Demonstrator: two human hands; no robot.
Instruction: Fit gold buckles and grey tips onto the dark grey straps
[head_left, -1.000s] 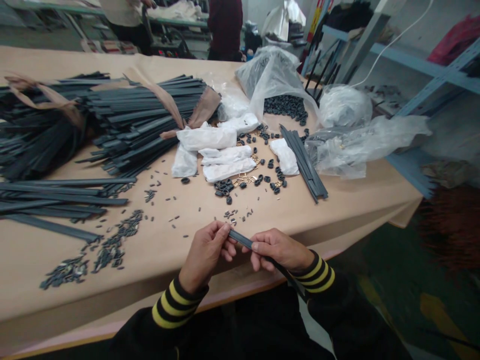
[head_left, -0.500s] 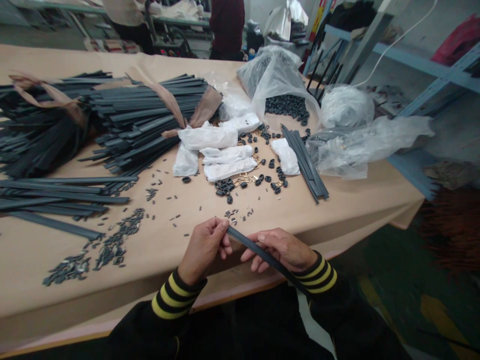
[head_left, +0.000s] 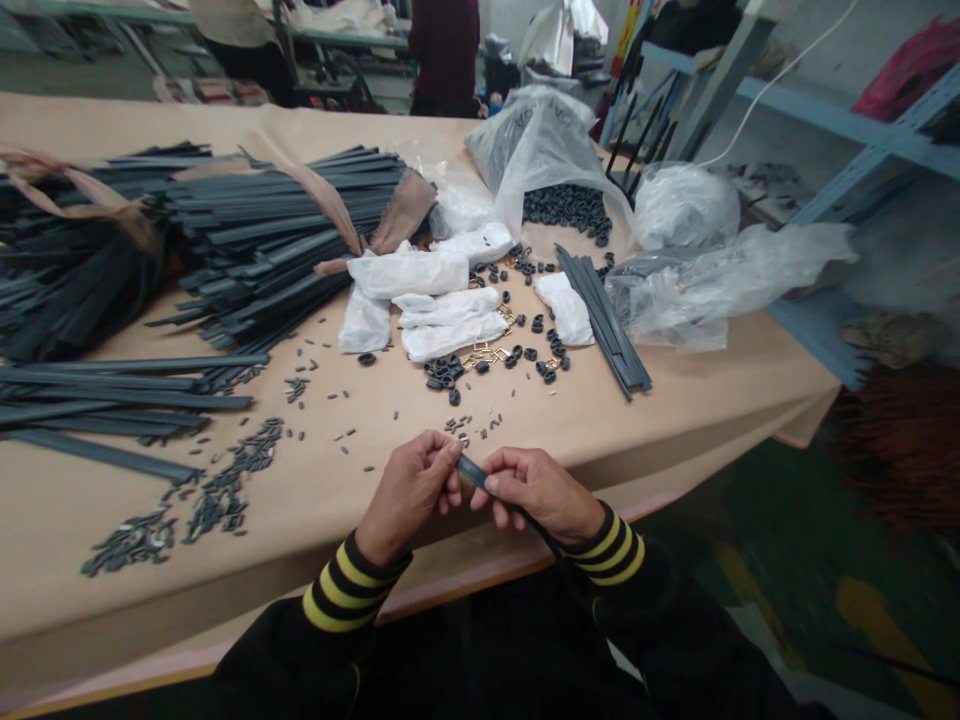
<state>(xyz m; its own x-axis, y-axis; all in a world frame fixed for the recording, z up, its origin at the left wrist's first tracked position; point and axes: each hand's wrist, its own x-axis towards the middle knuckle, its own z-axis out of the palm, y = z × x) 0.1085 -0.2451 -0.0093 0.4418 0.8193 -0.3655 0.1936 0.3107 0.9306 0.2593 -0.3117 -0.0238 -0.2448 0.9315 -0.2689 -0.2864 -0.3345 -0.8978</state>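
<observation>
A dark strap [head_left: 472, 471] runs between my two hands, just over the table's front edge. My left hand [head_left: 416, 487] pinches its end between thumb and fingers. Closed on the same strap a short way along is my right hand [head_left: 536, 490], and the rest of the strap trails down past my right wrist. Beyond my hands, a few small dark pieces [head_left: 461, 425] lie on the brown-papered table [head_left: 360, 405]. Farther back are dark loops [head_left: 444, 372] and gold-coloured metal rings [head_left: 484, 357].
Tied bundles of dark straps [head_left: 247, 230] and loose straps [head_left: 127, 385] lie at left, near a heap of small pieces [head_left: 232, 480]. White packets [head_left: 409, 275], an open plastic bag [head_left: 540, 150] of dark loops and more straps [head_left: 604, 325] sit behind. Two people stand across the table.
My right hand has moved left along the strap, closer to my left hand, and closed on it. My left hand still pinches the end. The view has shifted slightly.
</observation>
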